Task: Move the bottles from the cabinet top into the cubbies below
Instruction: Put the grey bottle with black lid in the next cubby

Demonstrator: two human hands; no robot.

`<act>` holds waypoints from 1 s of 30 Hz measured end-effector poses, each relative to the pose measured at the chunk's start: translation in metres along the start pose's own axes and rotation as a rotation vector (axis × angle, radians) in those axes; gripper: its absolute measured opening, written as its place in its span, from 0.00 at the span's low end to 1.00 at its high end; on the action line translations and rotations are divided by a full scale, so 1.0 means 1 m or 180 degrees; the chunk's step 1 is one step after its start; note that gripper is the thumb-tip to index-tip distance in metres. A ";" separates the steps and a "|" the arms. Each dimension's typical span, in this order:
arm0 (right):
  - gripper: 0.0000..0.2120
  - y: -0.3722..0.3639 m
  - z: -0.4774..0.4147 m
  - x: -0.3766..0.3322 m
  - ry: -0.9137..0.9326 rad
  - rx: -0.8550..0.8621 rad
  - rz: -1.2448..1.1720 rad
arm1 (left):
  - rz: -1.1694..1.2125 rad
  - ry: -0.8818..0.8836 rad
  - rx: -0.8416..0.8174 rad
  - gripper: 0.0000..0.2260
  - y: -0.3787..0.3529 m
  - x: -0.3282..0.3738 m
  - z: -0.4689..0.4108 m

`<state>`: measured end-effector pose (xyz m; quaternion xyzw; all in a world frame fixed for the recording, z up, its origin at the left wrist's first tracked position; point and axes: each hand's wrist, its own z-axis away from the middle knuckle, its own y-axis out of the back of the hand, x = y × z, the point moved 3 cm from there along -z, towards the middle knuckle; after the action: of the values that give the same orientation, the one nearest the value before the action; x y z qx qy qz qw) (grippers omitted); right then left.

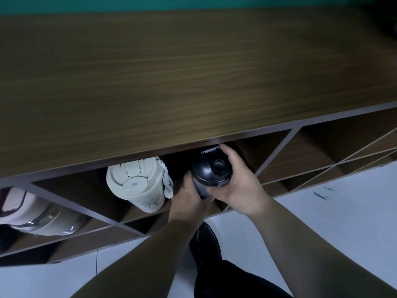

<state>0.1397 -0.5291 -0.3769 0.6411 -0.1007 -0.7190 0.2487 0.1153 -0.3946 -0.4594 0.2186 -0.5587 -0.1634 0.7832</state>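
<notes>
Bottles in diamond-shaped cubbies under dark wood-grain cabinet top (171, 72): far left, pink-and-white steel bottle (40, 216); next cubby, cream lidded tumbler (137, 183). Beside it, black flip-lid shaker bottle (211, 171) at cubby mouth, left hand (191, 198) wrapped round body, right hand (238, 183) clamped on lid rim.

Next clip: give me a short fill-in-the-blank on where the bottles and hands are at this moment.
1. The black-lidded bottle is gripped by ____ hands, the left hand low on its body and the right hand near its lid.
2. The cream bottle sits in a cubby to the ____ of the black-lidded bottle.
3. The visible part of the cabinet top holds ____ bottles.

Missing words: both; left; no
</notes>
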 end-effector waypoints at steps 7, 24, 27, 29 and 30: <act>0.47 -0.001 0.000 0.008 0.0072 0.0085 0.0035 | -0.0131 -0.0089 0.0044 0.33 -0.001 -0.001 -0.003; 0.63 -0.001 0.009 0.020 -0.0049 0.0074 -0.0027 | -0.0009 -0.0484 -0.0012 0.42 0.000 -0.004 0.002; 0.63 0.003 0.016 0.029 -0.0135 0.0044 -0.0253 | 0.0520 -0.0447 -0.0014 0.38 0.004 -0.004 0.014; 0.57 0.005 0.024 0.031 -0.0137 -0.0015 -0.0703 | 0.0863 -0.0347 0.0022 0.36 0.008 -0.003 0.027; 0.53 0.005 0.027 0.031 -0.0107 0.0020 -0.0979 | 0.1055 -0.0226 0.0042 0.36 0.011 -0.002 0.034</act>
<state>0.1129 -0.5531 -0.3973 0.6376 -0.0077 -0.7590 0.1319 0.0827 -0.3898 -0.4453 0.1227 -0.6154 -0.0359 0.7777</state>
